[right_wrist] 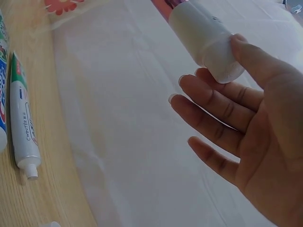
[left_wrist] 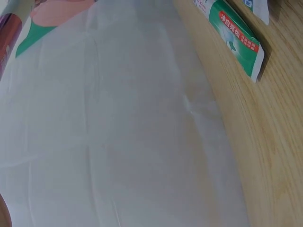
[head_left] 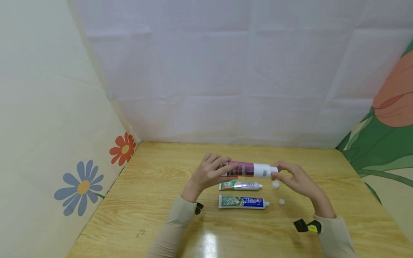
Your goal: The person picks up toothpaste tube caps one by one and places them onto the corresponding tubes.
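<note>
A purple-and-white toothpaste tube is held level above the table. My left hand grips its purple end, and the fingers hide that part. At the white end, my right hand pinches the white cap between thumb and index finger; the right wrist view shows the other fingers spread apart. Beneath the held tube lies a green-and-white toothpaste tube, its nozzle bare. Nearer the front is a green-and-blue toothpaste tube, also uncapped. Only a sliver of the purple tube shows in the left wrist view.
Two loose white caps lie to the right of the tubes, a larger cap and a smaller cap. The wooden table meets a white cloth backdrop at the back and flower-printed walls at both sides.
</note>
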`<state>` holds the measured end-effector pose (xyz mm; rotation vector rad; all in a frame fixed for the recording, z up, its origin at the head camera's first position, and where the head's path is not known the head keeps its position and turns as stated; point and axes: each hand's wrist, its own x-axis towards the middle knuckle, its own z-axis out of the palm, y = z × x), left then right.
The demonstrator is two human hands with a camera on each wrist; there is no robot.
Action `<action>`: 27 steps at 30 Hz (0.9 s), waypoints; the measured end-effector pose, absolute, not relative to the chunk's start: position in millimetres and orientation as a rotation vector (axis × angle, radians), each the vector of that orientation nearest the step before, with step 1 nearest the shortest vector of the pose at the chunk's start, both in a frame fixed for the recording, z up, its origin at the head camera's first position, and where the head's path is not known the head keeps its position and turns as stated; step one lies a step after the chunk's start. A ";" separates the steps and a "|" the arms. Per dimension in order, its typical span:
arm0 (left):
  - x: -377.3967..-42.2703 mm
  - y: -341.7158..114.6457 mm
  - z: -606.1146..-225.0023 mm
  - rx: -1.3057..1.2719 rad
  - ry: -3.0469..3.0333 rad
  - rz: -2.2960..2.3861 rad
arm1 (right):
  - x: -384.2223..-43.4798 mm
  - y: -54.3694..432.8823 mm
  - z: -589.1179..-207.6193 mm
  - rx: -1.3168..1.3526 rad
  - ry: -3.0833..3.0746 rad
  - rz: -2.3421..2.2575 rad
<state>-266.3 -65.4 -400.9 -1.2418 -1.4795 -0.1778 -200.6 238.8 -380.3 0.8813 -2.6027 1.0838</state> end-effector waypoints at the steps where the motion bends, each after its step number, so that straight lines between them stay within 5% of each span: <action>1: -266.4 -65.2 -401.0 -1.243 -1.481 -0.179 | -203.0 240.7 -383.7 0.883 -2.600 1.082; 27: -264.5 -65.1 -400.1 -1.225 -1.564 -0.209 | -203.1 239.3 -383.8 0.827 -2.510 1.065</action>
